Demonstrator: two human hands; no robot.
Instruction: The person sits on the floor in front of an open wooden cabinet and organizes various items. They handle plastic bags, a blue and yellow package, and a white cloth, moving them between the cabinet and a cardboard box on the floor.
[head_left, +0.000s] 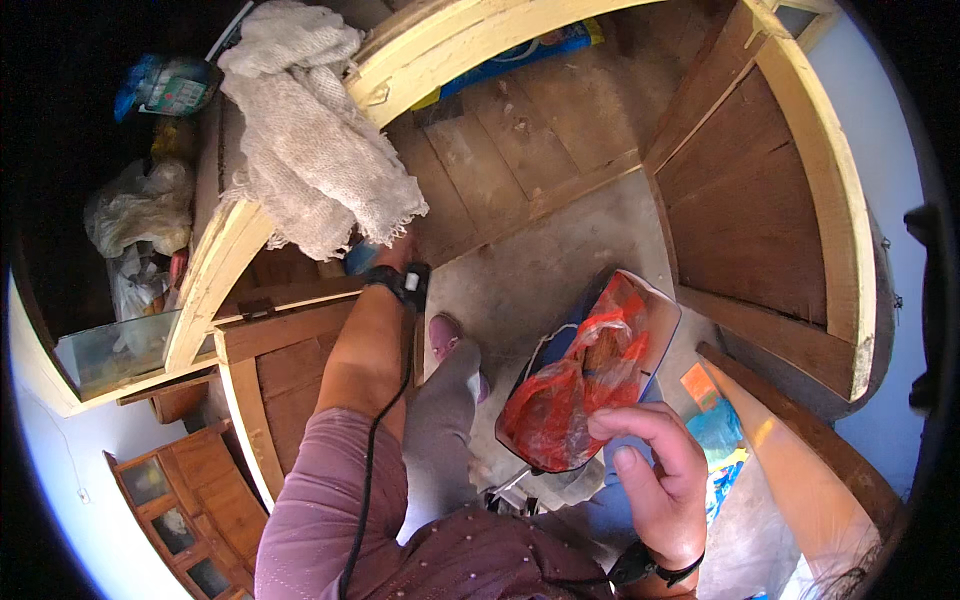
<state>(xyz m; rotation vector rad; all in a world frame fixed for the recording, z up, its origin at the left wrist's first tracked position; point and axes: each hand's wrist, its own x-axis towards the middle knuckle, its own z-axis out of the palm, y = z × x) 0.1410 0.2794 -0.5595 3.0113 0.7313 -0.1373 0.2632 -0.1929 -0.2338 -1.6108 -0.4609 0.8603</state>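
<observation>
My left hand (397, 251) reaches into a wooden cabinet, beneath a hanging beige woven cloth (322, 150). The cloth hides its fingers, and a blue item (362, 257) shows right beside it. I cannot tell whether that hand grips anything. My right hand (664, 480) is raised before my body, thumb and forefinger curled with a gap between them and nothing visible in the grasp. Just beyond it stands a shopping bag (664, 315) with white cord handles. A red and clear plastic bag (585, 382) sits in its mouth, with something brown showing through.
Cabinet doors swing outward at right (750, 202) and left (300, 337). A blue and yellow package (525, 56) lies on the cabinet's plank base (517, 142). Plastic bags (146, 210) and a plastic jar (169, 86) occupy the upper left. A wooden board (795, 427) is at lower right.
</observation>
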